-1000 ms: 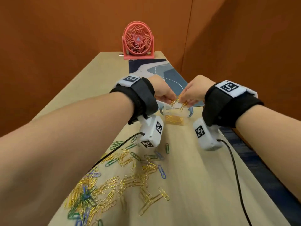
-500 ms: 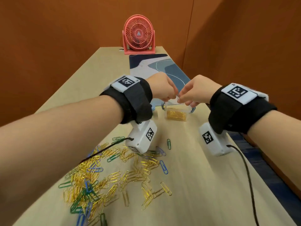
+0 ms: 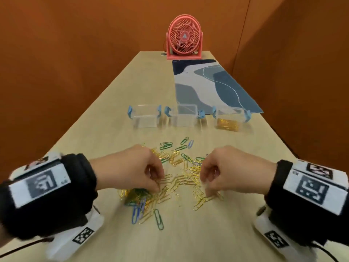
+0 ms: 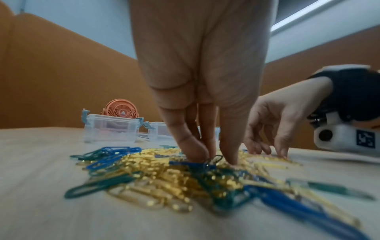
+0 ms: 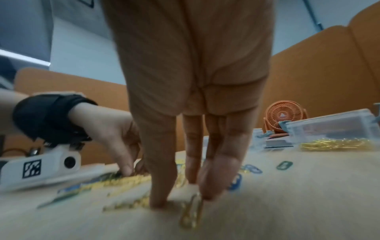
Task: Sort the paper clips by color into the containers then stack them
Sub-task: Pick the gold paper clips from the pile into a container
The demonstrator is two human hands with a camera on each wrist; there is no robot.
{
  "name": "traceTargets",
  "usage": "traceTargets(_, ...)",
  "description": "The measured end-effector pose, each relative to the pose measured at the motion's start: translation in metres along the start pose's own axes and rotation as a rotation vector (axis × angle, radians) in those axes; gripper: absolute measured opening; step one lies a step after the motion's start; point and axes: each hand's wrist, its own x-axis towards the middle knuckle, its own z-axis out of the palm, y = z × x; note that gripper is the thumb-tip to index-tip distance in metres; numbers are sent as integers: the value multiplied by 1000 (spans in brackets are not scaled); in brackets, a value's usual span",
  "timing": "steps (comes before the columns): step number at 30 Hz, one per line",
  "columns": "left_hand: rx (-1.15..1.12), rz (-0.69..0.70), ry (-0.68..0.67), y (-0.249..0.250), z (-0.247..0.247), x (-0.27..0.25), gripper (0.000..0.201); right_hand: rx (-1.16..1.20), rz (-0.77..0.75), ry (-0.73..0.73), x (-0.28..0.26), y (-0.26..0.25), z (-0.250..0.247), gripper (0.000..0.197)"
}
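Observation:
Gold, green and blue paper clips (image 3: 179,173) lie in a loose pile on the table. Behind it stand three clear containers with blue latches: the left container (image 3: 144,119) and the middle container (image 3: 186,118) look empty, and the right container (image 3: 229,120) holds gold clips. My left hand (image 3: 157,187) is down on the pile's left side, its thumb and fingers pinching among gold and dark clips (image 4: 214,160). My right hand (image 3: 206,194) is at the pile's right edge, with thumb and forefinger closing on a gold clip (image 5: 191,211).
A pink desk fan (image 3: 184,42) stands at the far end of the table. A blue and white mat (image 3: 209,86) lies behind the containers on the right. Orange partition walls close in both sides. Each wrist camera trails a black cable (image 3: 18,248).
Both hands have come back from above the right container to the pile near me, and now pinch at clips on the table. The head view has tilted up, showing all three containers.

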Motion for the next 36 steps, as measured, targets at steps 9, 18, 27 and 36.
traceTargets(9,22,94,282,7,2,27,23,35,-12,151,11,-4,-4,16)
traceTargets(18,77,112,263,9,4,40,25,-92,19,201,45,2,-3,20)
traceTargets(27,36,51,238,6,1,57,19,-58,13,217,58,0,0,12)
traceTargets(36,-58,129,259,9,2,48,25,12,-66,106,30,0,1,16)
